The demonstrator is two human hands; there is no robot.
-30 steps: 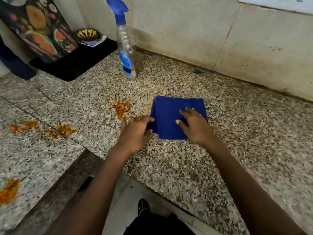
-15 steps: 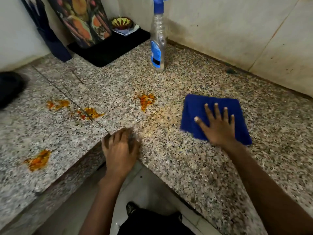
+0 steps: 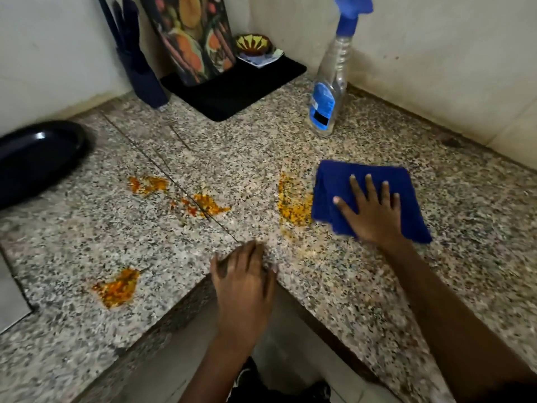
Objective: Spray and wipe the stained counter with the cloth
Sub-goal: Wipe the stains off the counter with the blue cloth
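A folded blue cloth lies on the speckled granite counter. My right hand presses flat on it with fingers spread. The cloth's left edge touches a smeared orange stain. Three other orange stains sit further left: one beside a counter seam, one on the seam, and one near the front edge. My left hand rests palm-down on the counter's inner corner edge, holding nothing. A clear spray bottle with a blue trigger stands upright near the back wall, behind the cloth.
A black mat in the back corner carries a fruit-patterned board and a small painted bowl. A dark blue knife holder stands beside it. A black pan sits at the far left. The counter is L-shaped around me.
My left hand left the cloth and settled on the counter edge. My right hand flattened on the cloth and slid it against the nearest stain, which now looks smeared. The view swung left.
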